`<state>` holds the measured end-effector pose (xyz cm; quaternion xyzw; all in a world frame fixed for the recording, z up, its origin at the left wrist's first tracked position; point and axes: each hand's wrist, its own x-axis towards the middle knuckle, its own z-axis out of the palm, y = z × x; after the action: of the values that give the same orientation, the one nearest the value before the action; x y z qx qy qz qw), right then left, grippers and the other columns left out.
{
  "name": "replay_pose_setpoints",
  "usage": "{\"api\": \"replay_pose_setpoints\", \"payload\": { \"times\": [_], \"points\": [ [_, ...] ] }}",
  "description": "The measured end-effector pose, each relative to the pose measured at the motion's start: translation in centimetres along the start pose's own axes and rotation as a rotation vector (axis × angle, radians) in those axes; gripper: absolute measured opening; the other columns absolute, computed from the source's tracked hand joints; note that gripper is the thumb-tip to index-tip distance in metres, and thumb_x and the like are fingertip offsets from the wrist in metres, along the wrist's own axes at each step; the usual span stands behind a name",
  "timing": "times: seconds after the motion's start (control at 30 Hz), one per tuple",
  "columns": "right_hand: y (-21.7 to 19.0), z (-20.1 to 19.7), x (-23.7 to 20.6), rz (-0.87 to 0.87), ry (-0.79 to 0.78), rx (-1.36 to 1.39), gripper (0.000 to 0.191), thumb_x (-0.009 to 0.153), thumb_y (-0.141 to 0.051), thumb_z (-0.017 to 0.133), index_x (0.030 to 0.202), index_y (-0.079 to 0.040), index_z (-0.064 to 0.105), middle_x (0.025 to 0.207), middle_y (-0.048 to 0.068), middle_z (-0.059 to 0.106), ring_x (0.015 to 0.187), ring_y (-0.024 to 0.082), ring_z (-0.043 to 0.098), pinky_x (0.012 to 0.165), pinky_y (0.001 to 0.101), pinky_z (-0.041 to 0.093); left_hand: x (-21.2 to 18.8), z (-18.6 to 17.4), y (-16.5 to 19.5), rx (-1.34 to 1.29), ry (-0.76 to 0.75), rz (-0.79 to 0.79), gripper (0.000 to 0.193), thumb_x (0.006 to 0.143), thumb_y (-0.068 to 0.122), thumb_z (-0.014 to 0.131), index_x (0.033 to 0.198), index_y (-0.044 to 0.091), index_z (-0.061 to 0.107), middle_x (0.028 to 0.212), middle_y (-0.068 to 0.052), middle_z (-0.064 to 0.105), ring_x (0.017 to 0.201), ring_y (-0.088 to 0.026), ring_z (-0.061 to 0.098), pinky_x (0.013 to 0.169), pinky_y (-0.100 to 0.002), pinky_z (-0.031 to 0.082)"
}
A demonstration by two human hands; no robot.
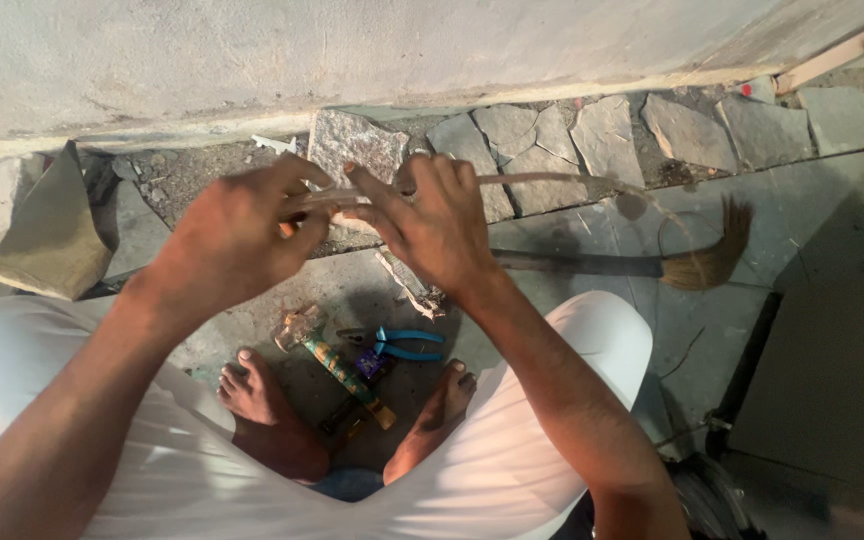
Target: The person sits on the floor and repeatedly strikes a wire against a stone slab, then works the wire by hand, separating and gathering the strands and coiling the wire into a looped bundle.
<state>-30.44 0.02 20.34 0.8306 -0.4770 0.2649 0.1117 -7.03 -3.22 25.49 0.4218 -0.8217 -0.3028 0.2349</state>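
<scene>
Standing barefoot on a rough stone floor, a person holds a long, thin strip (552, 180) of cane or similar fibre at chest height, above the spot where paving meets the base of a plastered wall (352, 60). Left hand (227, 240) is closed around the strip's near end, fingers curled tight over it. Right hand (432, 220) pinches the same strip just beside the left, thumb and forefinger pressed together on it. From the right hand the strip arcs away toward the right and droops to a frayed, brush-like tuft (712, 250) near the floor. Judged by that sag, the strip is light and pliant, springy rather than stiff, and probably prone to splitting along its grain; a grip close to the working end, as shown, seems to give best control. Between the feet (262, 400) lie a hammer (337, 365) with a patterned handle and blue-handled pliers (402, 345), touching or nearly so. A flat, dark blade-like bar (572, 263) rests on the paving beyond the right knee. A loose stone slab (47, 235) leans at the floor's left edge
</scene>
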Motion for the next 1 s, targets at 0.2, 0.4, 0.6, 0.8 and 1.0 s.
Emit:
{"api": "replay_pose_setpoints", "payload": {
  "times": [0.2,0.4,0.6,0.8,1.0],
  "points": [
    [-1.0,0.6,-1.0,-0.025,0.039,-0.023,0.050,0.102,-0.033,0.076,0.149,-0.027,0.059,0.100,0.003,0.050,0.093,0.024,0.047,0.085,0.0411,0.037,0.4,0.9,-0.2,0.032,-0.192,-0.092,0.036,0.097,0.036,0.058,0.117,0.008,0.070,0.078,-0.019,0.073,0.076,-0.033,0.073,0.073,-0.047,0.055],
    [-0.7,1.3,-1.5,-0.037,-0.015,-0.001,0.052,0.100,-0.031,0.075,0.149,-0.021,0.060,0.102,0.003,0.052,0.095,0.023,0.048,0.086,0.0415,0.038,1.6,1.7,-2.7,-0.170,-0.415,-0.389,0.059,0.103,0.054,0.051,0.085,0.001,0.069,0.056,-0.009,0.050,0.056,-0.017,0.049,0.056,-0.040,0.042],
    [1.1,0.7,-0.5,-0.008,-0.107,0.224,0.036,0.098,-0.022,0.076,0.133,-0.012,0.068,0.106,0.006,0.060,0.099,0.025,0.058,0.088,0.0407,0.045,1.0,4.9,-5.1,-0.494,-0.229,-0.543,0.040,0.098,0.046,0.061,0.081,0.011,0.072,0.059,0.004,0.040,0.056,-0.011,0.034,0.050,-0.035,0.033],
    [1.5,0.2,-0.6,0.035,-0.171,0.295,0.027,0.087,-0.004,0.074,0.112,-0.013,0.075,0.095,0.004,0.063,0.095,0.025,0.060,0.085,0.0408,0.047,0.9,4.7,-4.8,-0.491,-0.360,-0.511,0.048,0.098,0.047,0.058,0.083,0.004,0.071,0.064,-0.001,0.052,0.057,-0.011,0.046,0.051,-0.032,0.040],
    [0.7,0.0,-0.8,0.054,-0.138,0.313,0.028,0.085,-0.001,0.075,0.110,-0.013,0.076,0.094,0.003,0.063,0.093,0.024,0.059,0.085,0.0399,0.044,1.3,3.6,-3.9,-0.569,-0.534,-0.661,0.044,0.099,0.046,0.044,0.086,0.008,0.061,0.069,-0.001,0.057,0.056,-0.013,0.050,0.053,-0.032,0.042]
  ]
}}
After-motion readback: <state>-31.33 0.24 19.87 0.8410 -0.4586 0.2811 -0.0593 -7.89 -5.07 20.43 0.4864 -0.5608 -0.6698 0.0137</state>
